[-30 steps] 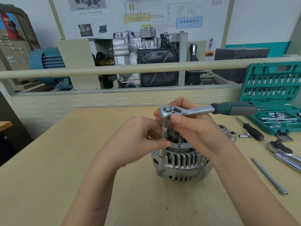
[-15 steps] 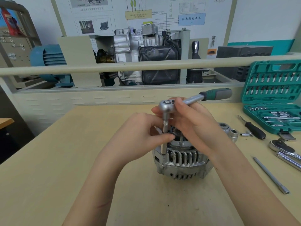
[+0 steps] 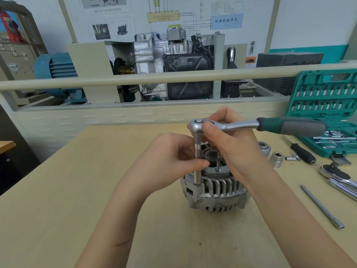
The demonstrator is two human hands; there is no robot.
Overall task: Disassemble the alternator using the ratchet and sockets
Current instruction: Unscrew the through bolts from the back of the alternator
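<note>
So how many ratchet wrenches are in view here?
2. One ratchet stands on the alternator, its head held by the right hand; a second ratchet lies on the table at right. The case may hide more.

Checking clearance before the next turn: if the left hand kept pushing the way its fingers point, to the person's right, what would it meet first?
Nothing to cross: the left hand already pinches the extension bar. Past that, probably the alternator hub and the right hand, though depth is unclear.

A wooden table [image 3: 58,190] fronts a cutaway engine display [image 3: 173,64] and a white wall with posters [image 3: 164,14].
</note>
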